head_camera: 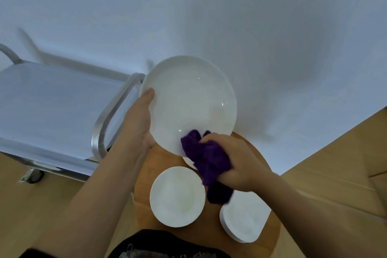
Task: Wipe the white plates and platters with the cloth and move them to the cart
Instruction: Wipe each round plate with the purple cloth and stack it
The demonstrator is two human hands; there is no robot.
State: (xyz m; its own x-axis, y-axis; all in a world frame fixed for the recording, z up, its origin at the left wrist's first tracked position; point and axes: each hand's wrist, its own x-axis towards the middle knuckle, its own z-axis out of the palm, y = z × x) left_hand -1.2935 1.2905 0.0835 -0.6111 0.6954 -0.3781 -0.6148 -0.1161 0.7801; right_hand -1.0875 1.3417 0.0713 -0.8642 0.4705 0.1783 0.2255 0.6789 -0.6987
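A large round white plate (188, 100) is held tilted above the table. My left hand (140, 119) grips its left rim, thumb on the front face. My right hand (234, 161) clutches a bunched purple cloth (205, 157) that touches the plate's lower edge. On the round wooden table (146, 174) below lie a smaller round white plate (177, 196) and a stack of white platters (243, 220) at the right. Another white dish (189, 162) peeks out under the cloth. The metal cart (52, 107) stands to the left with a bare top shelf.
The cart's curved handle (111, 115) is close to my left wrist. A white wall fills the background. Wooden floor (335, 163) shows to the right and lower left. A cart wheel (33, 177) sits on the floor at the left.
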